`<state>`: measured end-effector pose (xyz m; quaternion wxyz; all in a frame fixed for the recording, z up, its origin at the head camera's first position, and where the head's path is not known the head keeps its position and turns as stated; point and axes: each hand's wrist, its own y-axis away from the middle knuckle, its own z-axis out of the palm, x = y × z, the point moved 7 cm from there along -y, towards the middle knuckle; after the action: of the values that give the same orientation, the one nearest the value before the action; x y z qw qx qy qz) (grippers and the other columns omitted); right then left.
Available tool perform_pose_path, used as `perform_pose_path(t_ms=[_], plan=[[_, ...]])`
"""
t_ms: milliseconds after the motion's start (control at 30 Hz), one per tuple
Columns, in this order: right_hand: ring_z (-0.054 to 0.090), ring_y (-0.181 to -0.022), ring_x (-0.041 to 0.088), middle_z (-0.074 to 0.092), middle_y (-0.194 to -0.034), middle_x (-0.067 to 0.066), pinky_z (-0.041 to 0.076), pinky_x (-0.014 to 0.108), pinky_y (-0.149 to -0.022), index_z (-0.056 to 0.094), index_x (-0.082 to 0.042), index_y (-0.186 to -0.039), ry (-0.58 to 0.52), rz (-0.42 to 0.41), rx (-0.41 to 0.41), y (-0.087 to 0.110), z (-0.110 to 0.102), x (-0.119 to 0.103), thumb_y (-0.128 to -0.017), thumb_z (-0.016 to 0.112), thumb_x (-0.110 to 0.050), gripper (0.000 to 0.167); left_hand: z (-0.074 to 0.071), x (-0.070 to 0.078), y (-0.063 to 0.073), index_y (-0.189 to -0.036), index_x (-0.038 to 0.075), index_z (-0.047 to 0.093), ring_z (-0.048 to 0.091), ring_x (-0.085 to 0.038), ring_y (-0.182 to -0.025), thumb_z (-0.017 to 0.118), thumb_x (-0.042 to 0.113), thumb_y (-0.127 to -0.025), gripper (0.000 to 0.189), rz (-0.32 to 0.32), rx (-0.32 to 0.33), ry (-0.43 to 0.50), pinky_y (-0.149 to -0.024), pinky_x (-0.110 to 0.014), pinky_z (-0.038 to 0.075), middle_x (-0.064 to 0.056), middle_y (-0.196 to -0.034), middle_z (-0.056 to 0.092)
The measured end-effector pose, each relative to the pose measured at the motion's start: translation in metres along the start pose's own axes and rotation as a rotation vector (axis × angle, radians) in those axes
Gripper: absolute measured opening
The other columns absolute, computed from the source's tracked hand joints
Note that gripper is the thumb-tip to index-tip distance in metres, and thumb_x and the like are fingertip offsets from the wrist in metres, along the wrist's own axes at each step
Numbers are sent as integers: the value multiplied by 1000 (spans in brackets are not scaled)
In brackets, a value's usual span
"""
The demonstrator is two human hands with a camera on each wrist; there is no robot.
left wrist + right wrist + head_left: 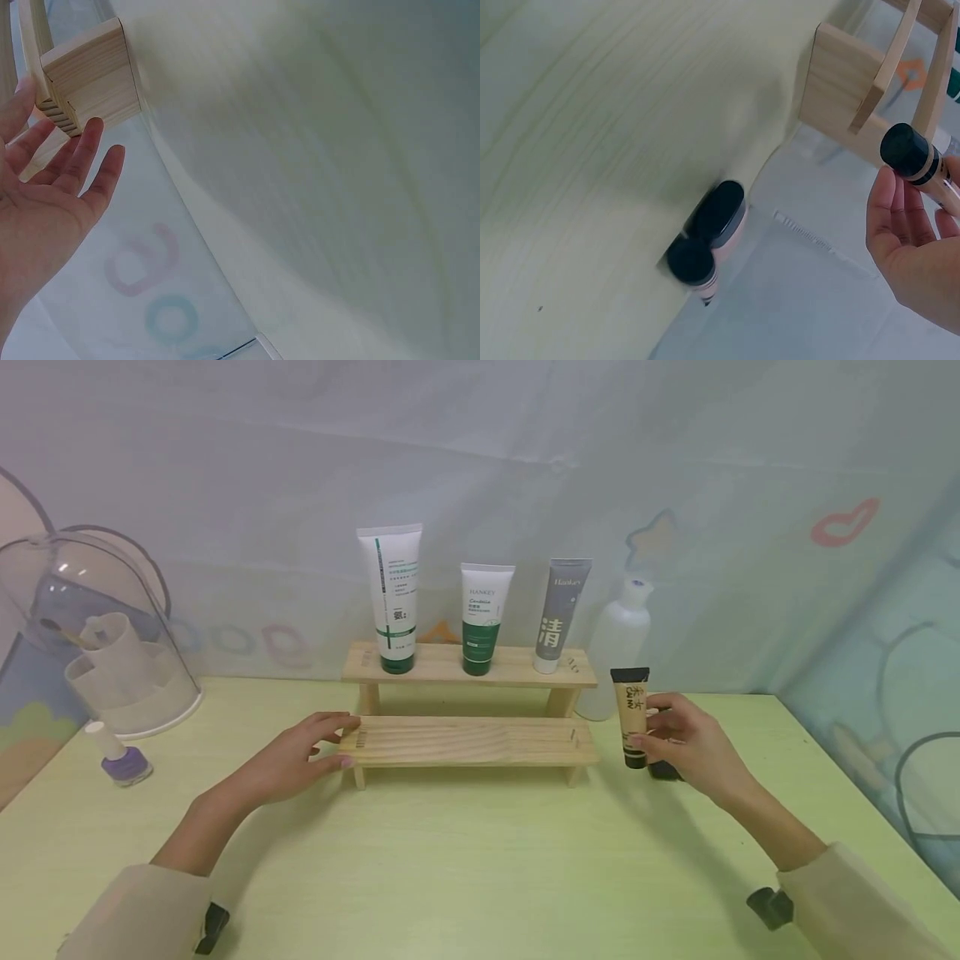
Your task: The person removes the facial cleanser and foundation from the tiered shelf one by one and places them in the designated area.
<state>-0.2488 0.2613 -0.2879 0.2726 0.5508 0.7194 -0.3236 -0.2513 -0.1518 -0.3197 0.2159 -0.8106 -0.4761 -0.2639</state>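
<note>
A wooden two-tier display stand (457, 742) stands on the table. My left hand (292, 760) grips the left end of its lower step, thumb at the front corner and index fingertip at the back corner; in the left wrist view the other fingers (103, 180) reach loosely past the end. My right hand (693, 747) pinches a small gold tube with black ends (632, 714), upright and lifted just right of the stand. On the upper step stand a tall white tube (395, 593), a white-and-green tube (483, 618) and a grey tube (561, 614).
A white bottle (618, 635) stands behind the stand's right end. Black-capped containers (720, 212) stand on the table near the right hand, mostly hidden in the head view. At left are a purple nail polish bottle (126, 766) and a clear-domed holder (123, 685) with a brush.
</note>
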Motion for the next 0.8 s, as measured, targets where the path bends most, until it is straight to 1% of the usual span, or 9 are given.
perform_pose_path(t_ms=[200, 300, 467, 600, 733, 800], plan=[[62, -68, 18, 60, -97, 18, 53, 36, -66, 41, -1, -125, 50, 18, 2, 1, -13, 17, -87, 64, -22, 49, 0, 2, 0, -135, -3, 39, 45, -39, -113, 58, 18, -91, 52, 13, -2, 8, -91, -55, 38, -24, -135, 36], [63, -68, 19, 60, -98, 20, 53, 35, -65, 41, 0, -126, 62, 27, 6, 1, -21, 25, -88, 63, -21, 49, 0, 1, 0, -135, -2, 39, 44, -39, -114, 58, 17, -91, 52, 7, -4, 8, -91, -55, 38, -23, -135, 35], [63, -66, 23, 59, -98, 22, 54, 34, -65, 39, 2, -128, 50, 71, 12, 4, -34, 43, -89, 61, -20, 50, 1, 0, 0, -135, -2, 39, 44, -39, -114, 58, 16, -90, 52, 4, -5, 9, -91, -55, 38, -23, -135, 35], [63, -66, 27, 57, -102, 25, 54, 32, -64, 35, 4, -132, 61, 102, 19, 6, -43, 59, -91, 59, -23, 55, 0, -1, 1, -135, -2, 39, 44, -39, -114, 58, 16, -91, 52, 5, -4, 11, -91, -55, 38, -24, -136, 35], [63, -68, 21, 57, -104, 29, 54, 34, -63, 32, 6, -133, 50, 120, 30, 6, -51, 74, -91, 58, -24, 57, 0, -1, 0, -135, -2, 39, 44, -39, -114, 58, 17, -91, 52, 7, -2, 9, -91, -55, 38, -24, -136, 35], [62, -68, 17, 58, -102, 27, 55, 35, -62, 31, 7, -133, 33, 130, 33, 6, -54, 81, -92, 57, -23, 57, 0, -1, 0, -135, -2, 39, 44, -40, -113, 58, 18, -91, 52, 11, 0, 6, -91, -55, 38, -24, -135, 35]])
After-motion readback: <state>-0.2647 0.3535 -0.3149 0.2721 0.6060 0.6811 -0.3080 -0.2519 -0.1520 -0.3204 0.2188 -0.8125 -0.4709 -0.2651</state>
